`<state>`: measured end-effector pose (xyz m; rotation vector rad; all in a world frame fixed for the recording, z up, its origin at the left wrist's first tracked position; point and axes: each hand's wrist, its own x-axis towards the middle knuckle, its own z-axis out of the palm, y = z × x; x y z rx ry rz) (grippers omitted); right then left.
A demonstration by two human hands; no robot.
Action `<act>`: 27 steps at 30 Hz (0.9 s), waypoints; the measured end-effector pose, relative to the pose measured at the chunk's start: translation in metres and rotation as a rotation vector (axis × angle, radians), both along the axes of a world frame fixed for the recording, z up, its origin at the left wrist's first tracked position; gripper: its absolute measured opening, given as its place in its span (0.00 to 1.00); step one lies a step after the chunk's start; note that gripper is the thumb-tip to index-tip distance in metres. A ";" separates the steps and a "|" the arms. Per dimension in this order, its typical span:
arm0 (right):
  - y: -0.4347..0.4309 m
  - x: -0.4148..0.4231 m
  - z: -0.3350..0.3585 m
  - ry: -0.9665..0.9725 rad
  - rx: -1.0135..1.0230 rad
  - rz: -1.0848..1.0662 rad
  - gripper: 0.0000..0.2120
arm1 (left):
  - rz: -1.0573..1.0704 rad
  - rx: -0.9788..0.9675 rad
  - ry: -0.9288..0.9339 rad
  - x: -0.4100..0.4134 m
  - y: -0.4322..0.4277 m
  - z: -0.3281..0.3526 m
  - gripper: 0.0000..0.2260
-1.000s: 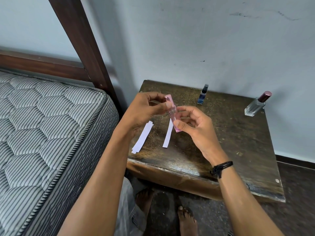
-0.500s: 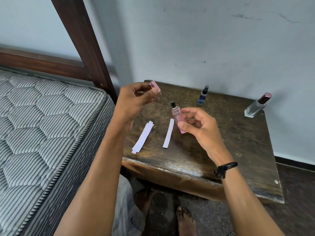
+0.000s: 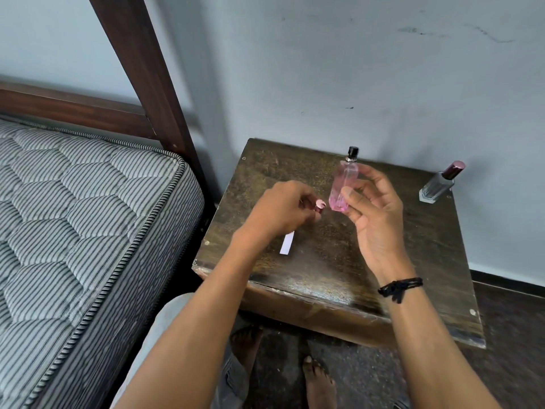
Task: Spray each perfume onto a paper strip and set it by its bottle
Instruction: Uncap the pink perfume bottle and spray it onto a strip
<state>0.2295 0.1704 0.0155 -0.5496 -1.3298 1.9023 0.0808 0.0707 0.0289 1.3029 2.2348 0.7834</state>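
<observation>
Beside the striped mattress [image 3: 73, 216], a worn wooden table [image 3: 309, 261] stood against the grey wall. The right hand [image 3: 374, 219] pinched an upright pink perfume bottle [image 3: 343, 184], uncapped, above the table. The left hand [image 3: 280, 211] pinched its pink cap [image 3: 408, 206] low over the surface. One paper strip [image 3: 287, 243] lay partly hidden under that wrist. A clear bottle [image 3: 439, 184] stood far right.

The perfume bottle [image 3: 344, 185] was clear pink with a black sprayer, its cap [image 3: 408, 205] glossy pink. 1 paper strip [image 3: 287, 243] showed white on the dark brown table [image 3: 324, 261]. A second bottle [image 3: 439, 184] was clear, capped maroon. The mattress [image 3: 73, 216] wore grey-and-white stripes; the wristband [image 3: 399, 286] was black.
</observation>
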 end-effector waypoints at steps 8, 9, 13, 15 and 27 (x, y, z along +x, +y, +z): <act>0.005 0.010 0.008 0.056 0.034 -0.065 0.29 | -0.071 -0.054 0.030 0.036 0.014 -0.013 0.10; 0.006 0.011 0.010 0.060 0.038 -0.066 0.29 | -0.076 -0.041 0.030 0.039 0.015 -0.015 0.10; 0.006 0.013 0.012 0.088 0.040 -0.079 0.28 | -0.076 0.023 0.002 0.050 0.021 -0.023 0.11; 0.006 0.014 0.013 0.095 0.044 -0.089 0.28 | -0.075 0.042 -0.013 0.056 0.023 -0.027 0.12; 0.000 0.012 0.012 0.058 0.027 -0.086 0.22 | -0.116 -0.013 0.087 0.036 0.020 -0.013 0.16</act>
